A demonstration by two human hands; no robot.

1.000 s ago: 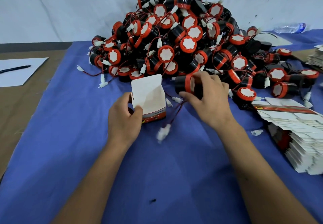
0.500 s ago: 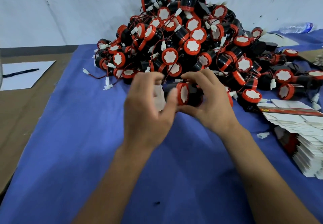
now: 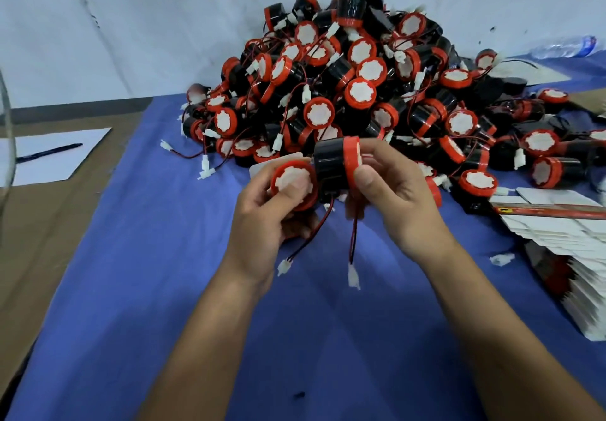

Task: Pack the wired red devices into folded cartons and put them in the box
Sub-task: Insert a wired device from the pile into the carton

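Left hand point(image 3: 262, 214) grips one red device point(image 3: 293, 182), thumb pressed on its white face, fingers curled round it; a bit of white carton point(image 3: 259, 168) shows behind the fingers, can't tell how it is held. Right hand point(image 3: 393, 197) pinches a second red-rimmed black device point(image 3: 334, 166) by its red end, held on its side, touching the left one. Both hands raised above the blue-covered surface point(image 3: 131, 289), close together. Two red-black wires with white plugs point(image 3: 353, 278) hang below the hands. Big pile of devices point(image 3: 360, 92) just behind. Stack of flat cartons point(image 3: 557, 240) at right. Paper sheet point(image 3: 55, 154) with pen point(image 3: 49, 152) far left. Plastic bottle point(image 3: 567, 46) lying far right by the wall.
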